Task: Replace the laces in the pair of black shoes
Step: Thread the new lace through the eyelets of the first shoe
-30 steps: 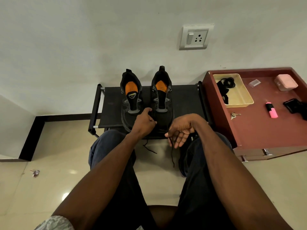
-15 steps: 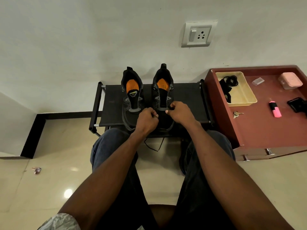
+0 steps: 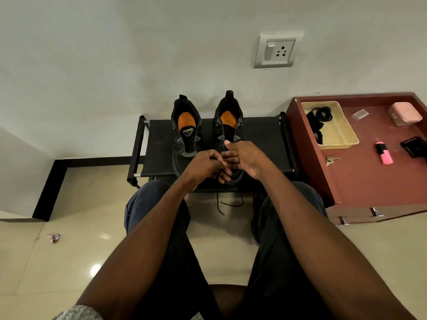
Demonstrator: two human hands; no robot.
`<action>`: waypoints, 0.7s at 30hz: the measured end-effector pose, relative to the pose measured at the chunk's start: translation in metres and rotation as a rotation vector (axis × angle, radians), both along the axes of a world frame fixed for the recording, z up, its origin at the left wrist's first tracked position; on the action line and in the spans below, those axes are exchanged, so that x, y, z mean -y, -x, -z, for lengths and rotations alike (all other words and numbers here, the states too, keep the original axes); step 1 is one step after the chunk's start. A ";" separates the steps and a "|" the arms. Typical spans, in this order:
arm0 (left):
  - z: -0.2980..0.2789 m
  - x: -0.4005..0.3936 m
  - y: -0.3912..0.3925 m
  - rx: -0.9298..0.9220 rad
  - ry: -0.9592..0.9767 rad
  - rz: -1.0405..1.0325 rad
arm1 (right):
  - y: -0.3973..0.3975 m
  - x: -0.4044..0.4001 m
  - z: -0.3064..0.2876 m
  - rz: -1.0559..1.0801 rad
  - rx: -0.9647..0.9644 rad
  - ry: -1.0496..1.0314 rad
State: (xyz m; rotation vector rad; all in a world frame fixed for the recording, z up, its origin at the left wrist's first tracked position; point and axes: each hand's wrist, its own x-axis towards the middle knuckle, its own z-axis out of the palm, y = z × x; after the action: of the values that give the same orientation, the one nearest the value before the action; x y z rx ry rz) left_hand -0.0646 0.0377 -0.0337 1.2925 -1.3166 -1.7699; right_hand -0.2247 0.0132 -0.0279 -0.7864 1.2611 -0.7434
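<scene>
Two black shoes (image 3: 208,135) are set side by side on a low rack (image 3: 261,144). A thin lace (image 3: 228,203) hangs limp below; it looks light and is best pinched near its tip. The left hand (image 3: 205,167) is curled, apparently pinching lace; the right hand (image 3: 245,158) is held loosely open.

Wall socket (image 3: 278,50) above black rack (image 3: 261,144). Red cabinet (image 3: 369,181) holds yellow tray (image 3: 342,135), keys (image 3: 331,160), pink highlighter (image 3: 384,153), pink box (image 3: 404,113). Wrapper (image 3: 53,237) on floor.
</scene>
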 end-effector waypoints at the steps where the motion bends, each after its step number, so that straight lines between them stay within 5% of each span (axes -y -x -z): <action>1: 0.001 -0.002 -0.001 0.039 0.016 0.024 | -0.002 -0.001 -0.001 -0.003 0.070 0.017; 5: 0.009 -0.002 -0.009 0.321 0.307 -0.293 | 0.001 0.005 -0.009 0.169 0.195 0.135; 7: 0.005 0.003 -0.014 0.172 0.309 -0.337 | 0.005 0.004 -0.017 0.123 0.170 0.177; 10: 0.002 0.011 -0.014 -0.117 0.212 -0.138 | 0.002 -0.004 -0.025 -0.119 0.116 0.178; 12: 0.001 0.011 -0.011 -0.142 0.208 -0.104 | 0.001 -0.003 -0.026 -0.145 0.125 0.184; 18: 0.009 0.019 -0.017 0.075 0.254 -0.489 | 0.036 0.012 -0.026 0.284 0.256 0.216; 21: 0.028 0.027 -0.031 0.391 0.316 -0.653 | 0.050 0.017 -0.021 0.498 0.316 0.208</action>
State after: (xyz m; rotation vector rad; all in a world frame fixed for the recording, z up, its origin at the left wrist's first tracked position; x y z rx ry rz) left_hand -0.0334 0.0108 -0.0615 1.6821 -1.1221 -0.8593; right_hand -0.2747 -0.0035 -0.0072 -0.4920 1.1082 -1.3636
